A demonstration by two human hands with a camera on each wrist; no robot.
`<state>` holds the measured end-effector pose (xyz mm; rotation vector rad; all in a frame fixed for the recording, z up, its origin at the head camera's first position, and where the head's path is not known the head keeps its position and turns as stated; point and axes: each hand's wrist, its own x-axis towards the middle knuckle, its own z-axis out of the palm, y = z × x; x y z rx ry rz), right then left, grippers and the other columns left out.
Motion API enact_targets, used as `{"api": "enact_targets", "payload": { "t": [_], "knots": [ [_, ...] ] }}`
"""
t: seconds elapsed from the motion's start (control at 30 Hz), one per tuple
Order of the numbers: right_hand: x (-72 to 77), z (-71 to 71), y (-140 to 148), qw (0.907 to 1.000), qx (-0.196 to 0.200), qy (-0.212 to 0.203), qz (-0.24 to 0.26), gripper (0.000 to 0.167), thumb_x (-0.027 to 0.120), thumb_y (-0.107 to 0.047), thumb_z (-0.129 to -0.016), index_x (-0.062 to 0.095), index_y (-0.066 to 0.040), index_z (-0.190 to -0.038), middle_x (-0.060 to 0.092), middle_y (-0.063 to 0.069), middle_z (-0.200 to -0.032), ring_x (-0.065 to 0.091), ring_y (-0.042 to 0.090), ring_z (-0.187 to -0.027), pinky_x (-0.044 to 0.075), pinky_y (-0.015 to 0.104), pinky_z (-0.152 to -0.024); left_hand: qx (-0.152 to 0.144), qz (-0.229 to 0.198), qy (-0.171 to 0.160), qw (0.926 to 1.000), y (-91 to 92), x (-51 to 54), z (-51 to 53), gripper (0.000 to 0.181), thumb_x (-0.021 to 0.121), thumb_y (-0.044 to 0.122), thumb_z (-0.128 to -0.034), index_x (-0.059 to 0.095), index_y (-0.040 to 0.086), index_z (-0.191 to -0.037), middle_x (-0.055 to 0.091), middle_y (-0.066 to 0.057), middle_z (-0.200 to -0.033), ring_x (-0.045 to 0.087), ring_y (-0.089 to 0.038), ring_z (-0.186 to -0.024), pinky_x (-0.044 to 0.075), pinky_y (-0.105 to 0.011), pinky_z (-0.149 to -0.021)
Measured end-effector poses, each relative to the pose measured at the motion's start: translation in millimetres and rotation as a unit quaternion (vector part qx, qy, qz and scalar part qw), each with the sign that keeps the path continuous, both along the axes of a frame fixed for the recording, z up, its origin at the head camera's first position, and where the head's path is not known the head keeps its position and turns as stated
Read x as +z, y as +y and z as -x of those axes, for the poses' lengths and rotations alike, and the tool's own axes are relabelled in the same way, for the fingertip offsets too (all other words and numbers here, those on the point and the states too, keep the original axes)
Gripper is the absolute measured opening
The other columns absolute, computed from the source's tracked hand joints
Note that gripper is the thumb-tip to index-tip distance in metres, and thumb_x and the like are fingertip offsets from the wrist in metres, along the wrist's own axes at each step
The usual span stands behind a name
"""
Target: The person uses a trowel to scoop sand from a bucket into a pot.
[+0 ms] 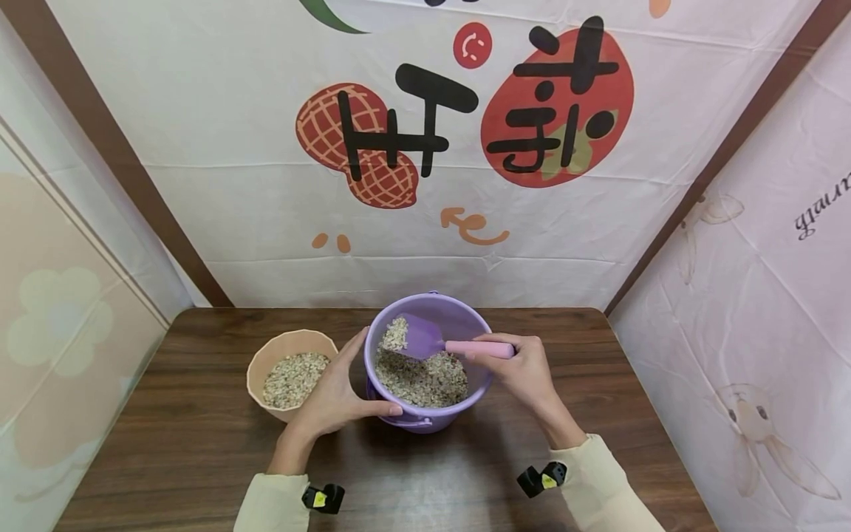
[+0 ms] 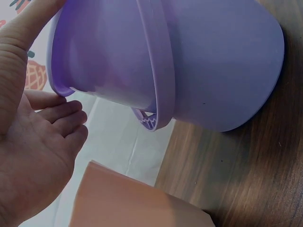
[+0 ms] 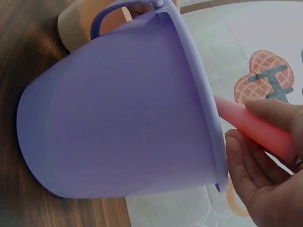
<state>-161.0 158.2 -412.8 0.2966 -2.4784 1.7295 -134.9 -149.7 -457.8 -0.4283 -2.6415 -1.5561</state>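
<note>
A purple bucket (image 1: 428, 418) stands upright on the table, with oat-like flakes (image 1: 425, 380) inside. My left hand (image 1: 335, 399) holds its rim at the left, thumb on the near edge and fingers along the outer side. My right hand (image 1: 521, 369) grips the pink handle (image 1: 479, 348) of a small shovel with a purple blade (image 1: 422, 338). That blade hangs inside the bucket's mouth, above the flakes, bearing a small heap of them (image 1: 395, 334) at its tip. In the right wrist view, the bucket's wall hides the blade.
Close to my left hand, a peach-coloured faceted bowl (image 1: 258, 373) holds more flakes (image 1: 295, 378). The bucket's handle (image 2: 158, 61) hangs down against its side. A dark wooden table (image 1: 578, 414) lies beneath, and a printed cloth (image 1: 532, 244) forms the wall behind it.
</note>
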Motion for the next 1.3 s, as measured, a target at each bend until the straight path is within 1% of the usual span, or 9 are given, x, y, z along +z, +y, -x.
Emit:
{"api": "enact_targets", "payload": {
  "t": [0.13,0.23,0.43,0.7,0.83,0.93,1.1,1.23,1.3],
  "knots": [
    [-1.2,-4.3,6.9,0.9988,-0.007,-0.023,0.043,0.027,0.091,-0.025,-0.077,0.083,-0.014,-0.1,0.078,0.003,-0.092,0.073,0.02,-0.085,0.059,0.027,-0.07,0.001,-0.001,0.001,1.0,-0.2,0.5,-0.3,0.136,0.098,0.053,-0.054,0.025,0.014,-0.162,0.029,-0.011,-0.164,0.026,-0.033,-0.149,0.023,-0.063,-0.117],
    [-2.1,-7.5,11.4,0.9975,-0.011,-0.025,0.064,0.029,0.09,-0.019,-0.078,0.081,-0.009,-0.104,0.078,0.007,-0.093,0.072,0.02,-0.083,0.058,0.026,-0.069,0.002,0.0,0.001,1.0,-0.3,0.3,-0.4,0.136,0.098,0.053,-0.0539,0.026,0.013,-0.162,0.03,-0.011,-0.164,0.027,-0.033,-0.149,0.023,-0.063,-0.117],
    [-2.9,-12.5,18.2,0.9973,-0.018,-0.006,0.071,0.027,0.089,-0.016,-0.079,0.081,-0.008,-0.103,0.078,0.007,-0.094,0.071,0.019,-0.084,0.057,0.026,-0.069,0.002,0.0,0.002,1.0,-0.4,-0.1,-0.2,0.136,0.099,0.053,-0.0534,0.026,0.015,-0.162,0.03,-0.01,-0.163,0.027,-0.033,-0.148,0.023,-0.063,-0.117],
    [-3.1,-15.4,22.2,0.9959,-0.009,-0.004,0.09,0.025,0.087,-0.016,-0.082,0.08,-0.006,-0.104,0.078,0.009,-0.096,0.072,0.02,-0.089,0.057,0.026,-0.073,0.003,-0.002,0.002,1.0,-0.7,0.0,0.2,0.136,0.099,0.053,-0.0528,0.026,0.014,-0.162,0.031,-0.009,-0.163,0.027,-0.032,-0.148,0.023,-0.062,-0.118],
    [-3.0,-15.1,22.2,0.996,-0.007,-0.001,0.089,0.024,0.087,-0.015,-0.083,0.08,-0.006,-0.104,0.078,0.009,-0.096,0.072,0.019,-0.087,0.057,0.025,-0.071,0.008,0.006,-0.007,0.9999,-0.8,0.1,-0.6,0.138,0.099,0.053,-0.0533,0.024,0.015,-0.162,0.029,-0.01,-0.164,0.027,-0.033,-0.149,0.023,-0.062,-0.118],
    [-2.7,-14.9,21.1,0.9963,-0.006,0.002,0.085,0.024,0.087,-0.015,-0.082,0.08,-0.007,-0.104,0.078,0.008,-0.095,0.071,0.018,-0.084,0.056,0.025,-0.069,0.017,0.018,-0.014,0.9996,-3.2,0.1,-2.8,0.138,0.097,0.054,-0.0549,0.022,0.015,-0.163,0.027,-0.013,-0.164,0.026,-0.037,-0.149,0.025,-0.063,-0.116],
    [-3.1,-13.7,19.2,0.997,-0.007,0.007,0.077,0.026,0.088,-0.016,-0.081,0.08,-0.007,-0.105,0.078,0.008,-0.094,0.07,0.018,-0.082,0.056,0.025,-0.066,0.038,0.027,-0.02,0.9987,-17.0,0.3,-7.7,0.135,0.097,0.051,-0.058,0.019,0.02,-0.164,0.026,-0.019,-0.164,0.028,-0.042,-0.147,0.03,-0.064,-0.114],
    [-2.6,-13.5,17.3,0.9967,-0.005,0.007,0.081,0.028,0.087,-0.014,-0.081,0.08,-0.004,-0.106,0.077,0.01,-0.095,0.07,0.017,-0.081,0.056,0.024,-0.065,0.066,0.044,-0.012,0.9968,-35.6,1.0,-11.8,0.136,0.097,0.049,-0.0598,0.016,0.018,-0.164,0.026,-0.023,-0.162,0.027,-0.043,-0.147,0.03,-0.064,-0.114],
    [-1.6,-13.7,16.3,0.9963,-0.003,0.005,0.086,0.028,0.087,-0.012,-0.081,0.079,-0.003,-0.107,0.077,0.012,-0.096,0.07,0.016,-0.08,0.057,0.025,-0.066,0.079,0.047,-0.014,0.9957,-46.2,1.2,-14.5,0.137,0.097,0.048,-0.0612,0.013,0.017,-0.165,0.024,-0.023,-0.163,0.026,-0.044,-0.147,0.029,-0.065,-0.114]
  ]
}}
